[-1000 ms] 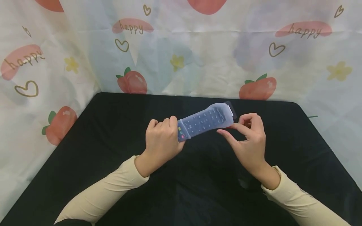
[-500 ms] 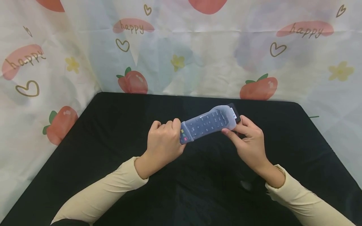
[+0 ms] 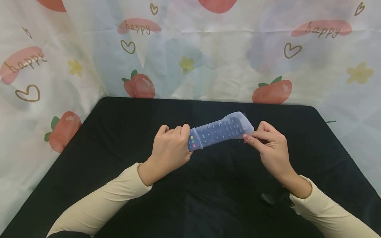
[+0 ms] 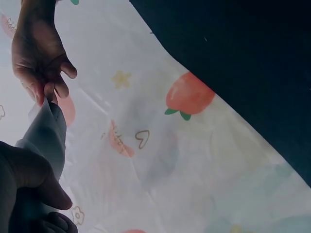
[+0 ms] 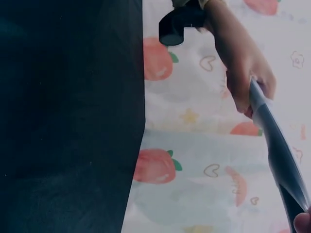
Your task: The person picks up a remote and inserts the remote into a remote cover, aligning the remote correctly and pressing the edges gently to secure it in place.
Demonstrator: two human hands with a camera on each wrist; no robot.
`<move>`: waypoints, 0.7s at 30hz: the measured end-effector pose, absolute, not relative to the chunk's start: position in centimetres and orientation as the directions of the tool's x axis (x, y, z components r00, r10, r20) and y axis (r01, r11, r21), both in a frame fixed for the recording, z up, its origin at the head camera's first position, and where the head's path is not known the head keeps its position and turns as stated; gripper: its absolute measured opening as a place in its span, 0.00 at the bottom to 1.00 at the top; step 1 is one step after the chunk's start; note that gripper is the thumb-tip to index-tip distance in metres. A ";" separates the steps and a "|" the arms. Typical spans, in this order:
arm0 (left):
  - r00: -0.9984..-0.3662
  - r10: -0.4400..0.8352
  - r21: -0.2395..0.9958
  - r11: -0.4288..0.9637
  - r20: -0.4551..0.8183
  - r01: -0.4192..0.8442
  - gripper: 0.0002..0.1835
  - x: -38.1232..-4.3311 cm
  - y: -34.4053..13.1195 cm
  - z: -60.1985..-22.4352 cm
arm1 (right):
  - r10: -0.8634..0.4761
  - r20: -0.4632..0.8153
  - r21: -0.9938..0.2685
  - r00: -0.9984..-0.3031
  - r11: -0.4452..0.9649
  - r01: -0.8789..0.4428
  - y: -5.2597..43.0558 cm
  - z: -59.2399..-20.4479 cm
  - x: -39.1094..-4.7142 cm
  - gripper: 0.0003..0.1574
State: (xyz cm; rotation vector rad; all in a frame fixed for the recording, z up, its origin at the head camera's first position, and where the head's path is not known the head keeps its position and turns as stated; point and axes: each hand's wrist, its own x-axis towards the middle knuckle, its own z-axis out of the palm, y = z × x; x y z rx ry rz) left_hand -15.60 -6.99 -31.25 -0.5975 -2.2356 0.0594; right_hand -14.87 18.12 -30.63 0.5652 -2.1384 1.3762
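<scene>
In the head view a dark remote control (image 3: 193,141) with coloured buttons slants above the table. A translucent sleeve-like cover (image 3: 218,130) wraps most of it. My left hand (image 3: 170,145) grips the remote's left end. At the other end, my right hand (image 3: 272,148) pinches the lower right corner of the cover between thumb and forefinger. The left wrist view shows the cover (image 4: 46,138) drawn to a point at the right fingertips. Seen edge-on in the right wrist view, the cover (image 5: 279,150) runs from the left hand to the right thumb (image 5: 302,223).
A black cloth covers the table (image 3: 208,205) below both hands. Behind and to the left hangs a pale curtain (image 3: 214,66) printed with fruit, hearts and flowers. A black camera (image 5: 172,29) sits at the left wrist in the right wrist view.
My right hand has moved right, pulling the cover's edge outward. The remote's black right end, which stuck out of the cover before, now lies mostly behind it. My left hand keeps its grip.
</scene>
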 end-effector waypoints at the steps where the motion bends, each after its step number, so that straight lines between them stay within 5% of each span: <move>1: -0.561 0.441 -0.234 0.885 0.701 0.403 0.17 -15.6 -7.0 -31.2 | -0.058 0.633 -0.697 -0.772 0.391 -0.601 18.2 -30.7 -14.9 0.07; 8: -0.505 0.461 -0.269 0.873 0.730 0.407 0.16 -15.9 -6.8 -31.2 | -0.109 0.694 -0.590 -0.712 0.482 -0.648 17.9 -31.2 -15.0 0.05; 11: -0.456 0.462 -0.298 0.873 0.761 0.386 0.15 -16.0 -6.9 -31.1 | -0.192 0.755 -0.383 -0.627 0.647 -0.659 17.8 -31.0 -15.0 0.22; 15: -0.362 0.472 -0.342 0.865 0.804 0.368 0.12 -16.3 -7.3 -31.0 | -0.249 0.793 -0.199 -0.555 0.757 -0.623 18.0 -29.7 -15.0 0.41; 21: -0.163 0.557 -0.472 0.799 0.814 0.372 0.04 -16.6 -7.5 -31.1 | -0.372 0.725 -0.162 -0.579 0.725 -0.669 17.9 -27.9 -15.0 0.39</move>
